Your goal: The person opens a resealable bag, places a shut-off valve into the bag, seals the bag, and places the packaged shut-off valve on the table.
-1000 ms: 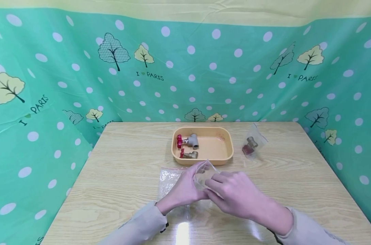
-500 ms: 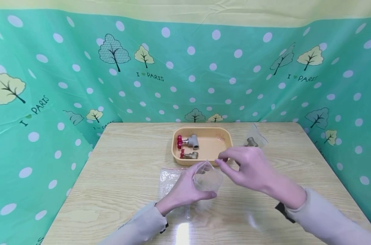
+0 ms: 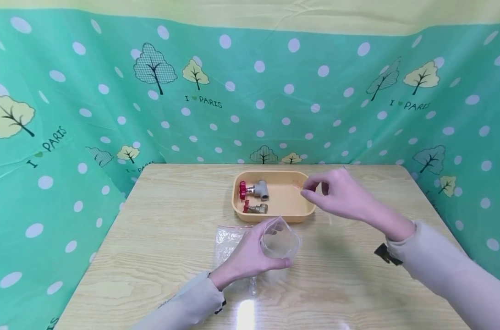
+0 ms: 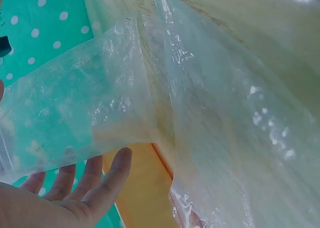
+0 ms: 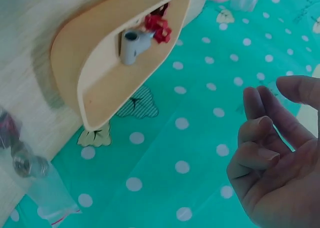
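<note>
In the head view my left hand [image 3: 250,254] holds a clear plastic bag [image 3: 280,240] with its mouth spread, fingers and thumb round its sides. The left wrist view shows the film of the bag [image 4: 120,87] over the fingers. My right hand [image 3: 340,195] hovers above the right end of a beige tray [image 3: 274,219], fingers loosely bent and holding nothing. Inside the tray's left half lie a grey tee-shaped valve [image 3: 260,190] with a red handwheel and a smaller brass valve [image 3: 256,209], also red-handled.
Another clear bag [image 3: 229,240] lies flat on the wooden table [image 3: 159,229], partly under the left hand. A bagged metal valve [image 5: 30,165] lies beside the tray in the right wrist view; my right hand hides it in the head view. A dotted green cloth [image 3: 217,114] surrounds the table.
My right hand has left the bag's mouth and moved forward and right, to above the tray's right end. The left hand has stayed in place with the bag.
</note>
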`<state>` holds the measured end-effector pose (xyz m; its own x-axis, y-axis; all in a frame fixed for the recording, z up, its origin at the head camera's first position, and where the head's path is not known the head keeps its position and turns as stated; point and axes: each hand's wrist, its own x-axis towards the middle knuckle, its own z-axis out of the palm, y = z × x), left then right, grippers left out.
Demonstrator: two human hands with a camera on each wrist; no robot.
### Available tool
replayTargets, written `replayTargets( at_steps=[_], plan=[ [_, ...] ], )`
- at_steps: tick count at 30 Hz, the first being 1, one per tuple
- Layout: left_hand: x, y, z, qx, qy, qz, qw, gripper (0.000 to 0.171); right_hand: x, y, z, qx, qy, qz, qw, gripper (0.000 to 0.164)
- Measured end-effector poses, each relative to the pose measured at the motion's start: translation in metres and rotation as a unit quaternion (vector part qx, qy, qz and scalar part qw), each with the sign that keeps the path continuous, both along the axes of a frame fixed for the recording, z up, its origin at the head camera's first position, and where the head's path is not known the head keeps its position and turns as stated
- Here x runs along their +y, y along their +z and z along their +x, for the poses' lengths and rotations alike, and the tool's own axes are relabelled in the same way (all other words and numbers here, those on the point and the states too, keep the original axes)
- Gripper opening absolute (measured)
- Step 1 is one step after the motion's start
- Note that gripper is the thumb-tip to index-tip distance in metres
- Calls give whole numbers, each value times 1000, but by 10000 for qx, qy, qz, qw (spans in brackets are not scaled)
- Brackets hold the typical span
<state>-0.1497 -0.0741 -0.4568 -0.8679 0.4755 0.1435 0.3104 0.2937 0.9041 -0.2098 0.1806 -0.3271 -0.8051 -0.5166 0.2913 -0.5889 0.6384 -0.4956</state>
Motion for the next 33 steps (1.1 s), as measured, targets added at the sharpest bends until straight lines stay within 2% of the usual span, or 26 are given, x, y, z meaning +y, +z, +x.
replayTargets(
  at_steps=[7,12,19,26,33],
  plan=[
    [1,-1,0,-43,-41,-3,10000,91,5,-1,-31,-333,-163,343,9987,8],
    [0,-1,1,-63,37,-79,9999,92,0,-2,-49,-366,-199,928,9948,7],
    [1,0,0,15,58,-85,9999,89,-16,-3,-67,-595,-37,1346,9891,8],
    [1,0,0,-12,62,-67,10000,89,-25,-8,-90,-1060,112,1827,9774,10],
    [0,0,1,-64,51,-6,10000,90,-32,-21,-110,-1201,281,1849,9750,11]
  ],
)
